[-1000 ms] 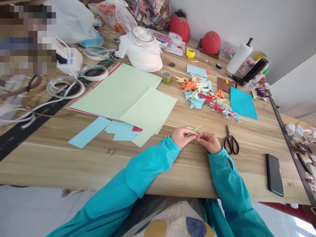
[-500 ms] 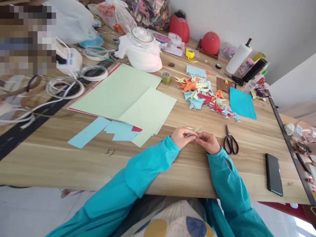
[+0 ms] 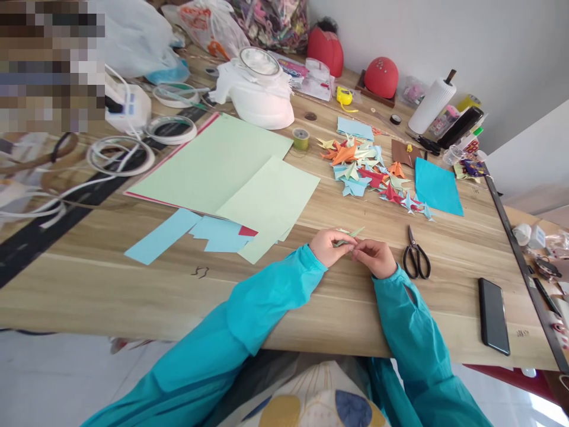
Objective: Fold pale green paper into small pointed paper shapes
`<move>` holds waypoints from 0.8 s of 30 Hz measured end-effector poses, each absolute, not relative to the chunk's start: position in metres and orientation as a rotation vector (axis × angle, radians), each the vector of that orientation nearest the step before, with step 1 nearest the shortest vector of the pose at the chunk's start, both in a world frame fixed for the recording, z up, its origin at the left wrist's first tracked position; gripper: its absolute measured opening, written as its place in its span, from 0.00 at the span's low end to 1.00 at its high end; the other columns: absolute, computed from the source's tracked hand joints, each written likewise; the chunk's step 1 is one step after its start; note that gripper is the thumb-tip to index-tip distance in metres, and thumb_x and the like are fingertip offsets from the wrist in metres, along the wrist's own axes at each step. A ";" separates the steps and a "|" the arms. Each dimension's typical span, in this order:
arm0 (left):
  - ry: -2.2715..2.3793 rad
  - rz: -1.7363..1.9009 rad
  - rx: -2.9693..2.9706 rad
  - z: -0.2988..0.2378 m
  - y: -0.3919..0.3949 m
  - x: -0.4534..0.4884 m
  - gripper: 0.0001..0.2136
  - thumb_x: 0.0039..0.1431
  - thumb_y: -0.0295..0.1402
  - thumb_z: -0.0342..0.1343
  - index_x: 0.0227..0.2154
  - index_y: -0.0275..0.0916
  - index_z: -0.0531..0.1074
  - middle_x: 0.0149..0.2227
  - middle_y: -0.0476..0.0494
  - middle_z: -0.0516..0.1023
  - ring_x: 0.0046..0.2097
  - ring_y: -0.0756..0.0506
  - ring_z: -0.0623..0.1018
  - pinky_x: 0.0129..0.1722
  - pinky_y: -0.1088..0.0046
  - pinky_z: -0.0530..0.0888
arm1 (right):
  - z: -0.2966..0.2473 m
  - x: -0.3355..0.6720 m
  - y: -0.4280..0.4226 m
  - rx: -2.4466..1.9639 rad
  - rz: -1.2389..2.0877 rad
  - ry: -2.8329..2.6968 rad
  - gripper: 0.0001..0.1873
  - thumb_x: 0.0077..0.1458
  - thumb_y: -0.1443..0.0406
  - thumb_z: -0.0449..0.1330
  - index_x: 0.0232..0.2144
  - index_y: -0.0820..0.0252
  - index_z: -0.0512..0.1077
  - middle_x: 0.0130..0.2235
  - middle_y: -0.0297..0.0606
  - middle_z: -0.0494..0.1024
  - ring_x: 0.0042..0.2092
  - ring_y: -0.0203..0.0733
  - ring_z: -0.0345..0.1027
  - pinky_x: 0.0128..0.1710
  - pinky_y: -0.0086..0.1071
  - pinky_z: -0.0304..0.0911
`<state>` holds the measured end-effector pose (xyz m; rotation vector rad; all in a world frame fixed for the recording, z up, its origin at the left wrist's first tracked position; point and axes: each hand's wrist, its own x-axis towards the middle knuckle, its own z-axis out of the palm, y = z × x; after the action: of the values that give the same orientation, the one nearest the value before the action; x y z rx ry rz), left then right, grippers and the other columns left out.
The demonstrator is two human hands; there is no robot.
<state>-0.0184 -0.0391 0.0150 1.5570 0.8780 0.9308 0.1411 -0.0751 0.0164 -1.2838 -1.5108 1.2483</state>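
Between my two hands is a small piece of folded pale green paper [image 3: 357, 232], its pointed tips showing above the fingers. My left hand [image 3: 329, 247] is closed around it, thumb and fingers pinching from the left. From the right, my right hand [image 3: 376, 257] meets it with thumb and forefinger pressed together at the paper's near end, most of which the fingers hide. Just right of that hand lie black-handled scissors [image 3: 416, 255]. Beyond the hands is a heap of folded paper cranes [image 3: 355, 169] in orange, red, blue and pale green.
Large pale green sheets [image 3: 249, 160] and blue paper strips [image 3: 162, 236] lie to the left. A turquoise square [image 3: 438, 187] is at the right, with a phone [image 3: 493, 315] nearer the edge. A thread spool [image 3: 301, 139], white cables [image 3: 120, 157] and a tape measure [image 3: 344, 96] sit farther back.
The camera view has shifted very slightly. Both hands keep their pinch on the folded green paper, with hardly any movement of the fingers.
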 end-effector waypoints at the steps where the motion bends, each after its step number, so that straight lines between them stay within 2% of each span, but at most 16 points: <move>1: 0.872 0.929 1.533 0.015 -0.039 -0.018 0.04 0.44 0.27 0.58 0.25 0.36 0.77 0.31 0.42 0.79 0.35 0.46 0.76 0.33 0.73 0.73 | 0.018 0.141 -0.075 -1.279 1.253 -1.506 0.15 0.43 0.54 0.63 0.19 0.58 0.71 0.21 0.34 0.74 0.28 0.38 0.68 0.43 0.37 0.63; 6: 0.826 0.920 1.476 0.018 -0.040 -0.019 0.06 0.42 0.26 0.59 0.26 0.36 0.77 0.32 0.43 0.79 0.33 0.48 0.76 0.31 0.75 0.73 | 0.022 0.140 -0.075 -1.262 1.262 -1.480 0.15 0.42 0.53 0.63 0.18 0.58 0.71 0.20 0.33 0.74 0.26 0.36 0.66 0.47 0.39 0.61; 10: 0.826 0.878 1.440 0.019 -0.041 -0.020 0.09 0.39 0.24 0.59 0.28 0.34 0.77 0.34 0.42 0.78 0.28 0.50 0.75 0.28 0.77 0.73 | 0.022 0.140 -0.075 -1.255 1.289 -1.451 0.14 0.43 0.54 0.63 0.19 0.59 0.71 0.20 0.33 0.73 0.25 0.36 0.65 0.37 0.35 0.64; 13: 0.822 0.902 1.410 0.017 -0.041 -0.019 0.08 0.39 0.25 0.59 0.27 0.34 0.77 0.33 0.42 0.79 0.30 0.49 0.76 0.31 0.76 0.74 | 0.022 0.141 -0.075 -1.247 1.307 -1.443 0.14 0.44 0.55 0.63 0.20 0.60 0.71 0.20 0.34 0.73 0.25 0.36 0.65 0.30 0.32 0.63; 24: 0.794 0.887 1.298 0.014 -0.038 -0.019 0.08 0.37 0.26 0.61 0.26 0.34 0.76 0.33 0.41 0.79 0.34 0.46 0.78 0.37 0.71 0.74 | 0.019 0.143 -0.076 -1.238 1.353 -1.417 0.15 0.45 0.53 0.62 0.22 0.60 0.71 0.22 0.35 0.74 0.26 0.36 0.66 0.30 0.32 0.63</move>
<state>-0.0193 -0.0378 0.0141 1.2980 0.7938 0.8867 0.1427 -0.0765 0.0192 -1.2383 -1.4174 1.3526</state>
